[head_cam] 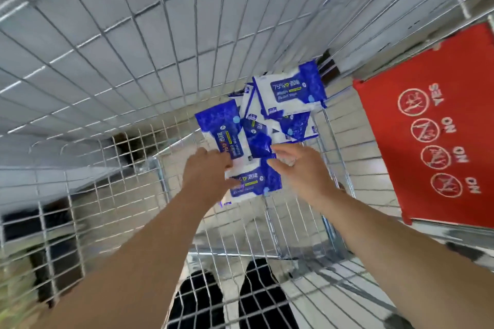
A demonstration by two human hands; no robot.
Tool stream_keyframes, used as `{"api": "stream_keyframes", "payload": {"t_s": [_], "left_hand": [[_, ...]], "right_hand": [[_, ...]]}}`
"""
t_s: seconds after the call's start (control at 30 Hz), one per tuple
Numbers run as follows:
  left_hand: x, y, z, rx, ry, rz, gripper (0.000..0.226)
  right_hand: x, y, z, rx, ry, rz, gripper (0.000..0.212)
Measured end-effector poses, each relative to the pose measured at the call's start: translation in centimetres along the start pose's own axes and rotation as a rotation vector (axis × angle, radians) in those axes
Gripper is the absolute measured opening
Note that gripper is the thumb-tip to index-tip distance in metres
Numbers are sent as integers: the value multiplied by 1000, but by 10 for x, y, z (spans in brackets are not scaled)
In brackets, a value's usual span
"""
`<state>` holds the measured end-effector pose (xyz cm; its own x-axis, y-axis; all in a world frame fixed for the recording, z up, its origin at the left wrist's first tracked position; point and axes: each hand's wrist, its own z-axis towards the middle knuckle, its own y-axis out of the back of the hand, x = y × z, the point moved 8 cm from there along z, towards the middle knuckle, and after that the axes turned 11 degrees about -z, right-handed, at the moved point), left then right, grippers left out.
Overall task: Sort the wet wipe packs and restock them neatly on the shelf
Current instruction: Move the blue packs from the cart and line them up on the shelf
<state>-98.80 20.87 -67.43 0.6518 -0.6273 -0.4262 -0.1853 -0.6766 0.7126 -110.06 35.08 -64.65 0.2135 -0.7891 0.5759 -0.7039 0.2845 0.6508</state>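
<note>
Two bare forearms (149, 262) reach up from bottom of frame into wire cart (107, 88). Left hand (207, 169) at edge of nearest wet wipe pack (256, 181), centre frame; blur hides fingers, grip cannot be told. Right hand (300, 165) just right of it, fingers loosely spread, holding nothing. Other packs (291, 91) heaped above, overlapping, on cart floor. Red sign (427, 128) at right.

Likely risks:
- slick film slipping from partial pinch
- lifting one pack dragging overlapped neighbours
- pack corners snagging in wire mesh

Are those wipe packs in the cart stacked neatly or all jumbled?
Jumbled: the wet wipe packs overlap at different angles on the shopping cart floor.
</note>
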Motion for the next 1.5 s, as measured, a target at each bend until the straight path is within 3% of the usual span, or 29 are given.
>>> {"api": "stream_keyframes", "payload": {"t_s": [0.13,0.27,0.4,0.6,0.77,0.87,1.03,1.17,1.3,1.5], "left_hand": [[30,18,-8,-140,153,-571,22],[37,34,-13,-258,309,-983,16],[36,37,-4,-349,380,-930,26],[34,30,3,-353,412,-897,40],[37,27,2,-354,424,-1065,41],[39,32,-6,-375,398,-1301,60],[44,34,-28,-288,360,-1460,28],[49,29,-40,-316,393,-1602,27],[42,28,-40,-289,379,-1614,25],[35,30,-37,-266,359,-1535,25]], "right_hand": [[15,29,13,-187,85,15,26],[39,63,39,-345,210,-180,32],[34,58,69,-167,178,-411,46],[29,55,75,-125,194,-528,45],[29,59,92,30,171,-433,64],[34,53,98,149,213,-514,55],[36,61,90,37,234,-578,32],[30,59,82,66,175,-490,49],[23,55,90,41,104,-608,67],[24,54,93,71,129,-782,60]]}}
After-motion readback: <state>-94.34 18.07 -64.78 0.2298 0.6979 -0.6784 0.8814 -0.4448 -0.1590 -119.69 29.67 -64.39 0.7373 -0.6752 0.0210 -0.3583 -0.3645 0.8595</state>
